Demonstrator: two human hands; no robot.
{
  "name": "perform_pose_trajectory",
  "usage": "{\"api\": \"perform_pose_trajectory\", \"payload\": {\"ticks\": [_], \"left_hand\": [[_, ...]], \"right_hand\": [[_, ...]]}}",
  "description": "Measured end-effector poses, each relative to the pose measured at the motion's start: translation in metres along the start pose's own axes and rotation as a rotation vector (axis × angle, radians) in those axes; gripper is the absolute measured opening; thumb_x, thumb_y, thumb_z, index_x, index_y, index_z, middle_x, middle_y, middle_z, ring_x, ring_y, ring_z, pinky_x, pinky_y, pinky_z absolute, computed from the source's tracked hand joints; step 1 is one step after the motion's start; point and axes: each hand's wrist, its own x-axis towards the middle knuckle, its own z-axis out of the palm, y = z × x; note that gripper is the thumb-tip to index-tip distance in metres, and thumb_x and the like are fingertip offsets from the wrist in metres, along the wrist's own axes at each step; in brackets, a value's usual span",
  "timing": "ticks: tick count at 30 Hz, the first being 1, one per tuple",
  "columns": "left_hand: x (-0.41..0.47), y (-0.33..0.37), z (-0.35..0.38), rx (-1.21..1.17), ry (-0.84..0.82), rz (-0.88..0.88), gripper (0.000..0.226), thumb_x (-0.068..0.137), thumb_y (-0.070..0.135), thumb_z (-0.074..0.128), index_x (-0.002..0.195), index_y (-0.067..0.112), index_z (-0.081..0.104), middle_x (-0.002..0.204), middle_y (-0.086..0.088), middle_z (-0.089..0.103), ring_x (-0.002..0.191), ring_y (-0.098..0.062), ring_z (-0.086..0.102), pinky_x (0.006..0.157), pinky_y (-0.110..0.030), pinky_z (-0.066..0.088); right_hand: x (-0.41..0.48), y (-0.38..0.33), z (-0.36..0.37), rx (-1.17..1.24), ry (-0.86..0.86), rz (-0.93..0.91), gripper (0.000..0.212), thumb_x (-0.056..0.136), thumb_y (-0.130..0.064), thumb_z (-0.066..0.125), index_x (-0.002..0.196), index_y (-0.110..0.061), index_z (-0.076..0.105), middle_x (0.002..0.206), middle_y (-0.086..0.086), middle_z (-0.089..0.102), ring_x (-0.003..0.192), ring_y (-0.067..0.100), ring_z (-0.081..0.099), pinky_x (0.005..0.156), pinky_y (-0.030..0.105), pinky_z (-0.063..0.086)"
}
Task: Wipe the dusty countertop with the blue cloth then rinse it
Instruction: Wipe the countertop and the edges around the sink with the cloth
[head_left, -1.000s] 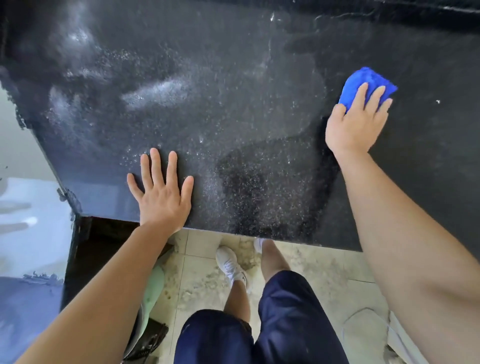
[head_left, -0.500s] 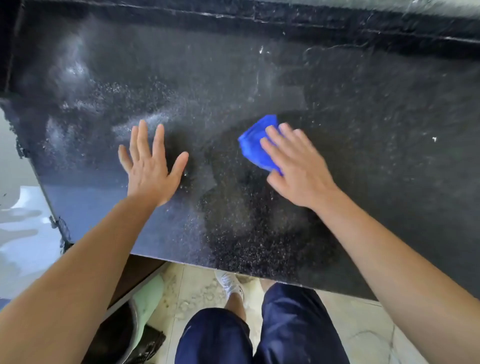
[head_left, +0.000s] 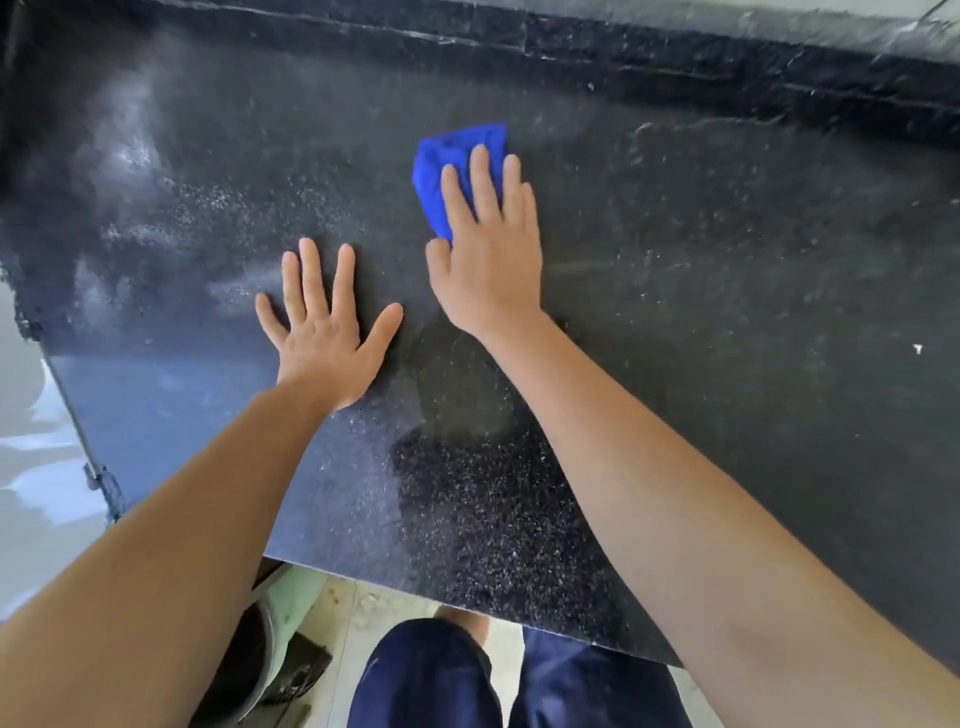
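Observation:
A black speckled countertop (head_left: 727, 312) fills most of the view, with pale dust smeared over its left half. A folded blue cloth (head_left: 447, 171) lies on the stone near the middle, toward the back. My right hand (head_left: 488, 249) presses flat on the cloth with its fingers stretched over it, and most of the cloth is hidden under the palm. My left hand (head_left: 324, 327) lies flat on the bare counter just left of the right hand, fingers spread, holding nothing.
A raised black ledge (head_left: 675, 62) runs along the back of the counter. The counter's left edge (head_left: 78, 426) drops to a pale floor. Below the front edge I see tiled floor (head_left: 353, 613), a dark bucket (head_left: 249, 670) and my legs in navy shorts (head_left: 431, 680).
My right hand has swept the cloth leftward from the right side to the middle, then pushed it away toward the back. My left hand has shifted further onto the counter, staying flat.

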Motion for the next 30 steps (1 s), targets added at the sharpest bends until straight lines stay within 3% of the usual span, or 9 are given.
{"api": "perform_pose_trajectory", "payload": {"ticks": [4, 6, 8, 11, 15, 20, 25, 27, 30], "left_hand": [[0.002, 0.001, -0.003, -0.009, -0.044, -0.014, 0.083, 0.090, 0.076, 0.018, 0.155, 0.035, -0.012, 0.162, 0.002, -0.027, 0.147, -0.017, -0.027, 0.118, -0.056, -0.012], [0.003, 0.000, -0.004, 0.004, -0.064, -0.018, 0.084, 0.089, 0.077, 0.016, 0.155, 0.035, -0.015, 0.161, 0.002, -0.030, 0.147, -0.017, -0.029, 0.118, -0.057, -0.012], [0.003, -0.001, -0.004, 0.009, -0.074, -0.007, 0.084, 0.088, 0.077, 0.012, 0.154, 0.034, -0.017, 0.160, 0.002, -0.031, 0.146, -0.018, -0.030, 0.118, -0.057, -0.014], [0.003, -0.001, -0.005, 0.013, -0.069, -0.001, 0.084, 0.088, 0.076, 0.011, 0.154, 0.033, -0.017, 0.160, 0.001, -0.031, 0.146, -0.019, -0.030, 0.117, -0.057, -0.014], [0.003, 0.000, -0.005, 0.019, -0.082, 0.001, 0.083, 0.089, 0.075, 0.011, 0.154, 0.032, -0.018, 0.160, 0.000, -0.032, 0.146, -0.020, -0.031, 0.117, -0.058, -0.014], [0.001, 0.001, -0.007, 0.003, -0.097, -0.008, 0.084, 0.087, 0.076, 0.010, 0.154, 0.034, -0.018, 0.159, 0.001, -0.032, 0.145, -0.018, -0.032, 0.117, -0.056, -0.015], [0.002, 0.000, -0.009, 0.004, -0.105, -0.008, 0.084, 0.086, 0.076, 0.011, 0.153, 0.035, -0.019, 0.159, 0.002, -0.034, 0.144, -0.016, -0.034, 0.117, -0.054, -0.016], [0.002, 0.000, -0.009, 0.007, -0.106, -0.001, 0.084, 0.087, 0.076, 0.011, 0.153, 0.036, -0.020, 0.158, 0.002, -0.034, 0.144, -0.016, -0.035, 0.117, -0.054, -0.017], [0.001, 0.000, -0.009, 0.007, -0.104, 0.003, 0.083, 0.088, 0.075, 0.012, 0.153, 0.035, -0.020, 0.159, 0.001, -0.034, 0.144, -0.017, -0.034, 0.117, -0.054, -0.017]], "right_hand": [[0.003, 0.030, -0.006, -0.030, -0.064, -0.299, 0.062, 0.089, -0.035, 0.037, 0.146, -0.012, 0.046, 0.157, 0.013, 0.037, 0.144, 0.041, 0.031, 0.117, 0.050, 0.026], [0.008, 0.073, -0.021, -0.095, -0.002, -0.300, 0.058, 0.085, -0.030, 0.045, 0.139, -0.010, 0.052, 0.151, 0.015, 0.044, 0.134, 0.042, 0.041, 0.109, 0.051, 0.033], [0.012, 0.129, -0.034, -0.133, 0.093, -0.119, 0.058, 0.082, -0.027, 0.047, 0.136, -0.006, 0.051, 0.148, 0.018, 0.044, 0.131, 0.044, 0.042, 0.106, 0.050, 0.036], [0.016, 0.176, -0.047, -0.092, 0.161, 0.323, 0.065, 0.087, -0.030, 0.037, 0.149, -0.011, 0.040, 0.159, 0.014, 0.031, 0.146, 0.042, 0.025, 0.119, 0.049, 0.021], [0.051, 0.110, -0.036, -0.025, 0.195, 0.642, 0.064, 0.094, -0.036, 0.033, 0.156, -0.019, 0.029, 0.164, 0.011, 0.019, 0.151, 0.039, 0.014, 0.123, 0.049, 0.011], [0.080, 0.022, -0.015, 0.012, 0.098, 0.386, 0.066, 0.095, -0.037, 0.036, 0.157, -0.017, 0.024, 0.165, 0.014, 0.015, 0.150, 0.044, 0.010, 0.122, 0.052, 0.009], [0.062, 0.075, -0.021, -0.001, 0.020, -0.211, 0.055, 0.092, -0.026, 0.042, 0.147, -0.017, 0.047, 0.157, 0.009, 0.038, 0.144, 0.041, 0.030, 0.118, 0.052, 0.026], [0.040, 0.122, -0.029, -0.005, 0.055, -0.193, 0.053, 0.091, -0.021, 0.042, 0.142, -0.017, 0.053, 0.153, 0.007, 0.044, 0.142, 0.038, 0.037, 0.115, 0.051, 0.032], [0.004, 0.196, -0.047, -0.018, 0.167, 0.114, 0.056, 0.089, -0.022, 0.039, 0.143, -0.017, 0.053, 0.154, 0.006, 0.043, 0.143, 0.037, 0.035, 0.116, 0.048, 0.031]]}}
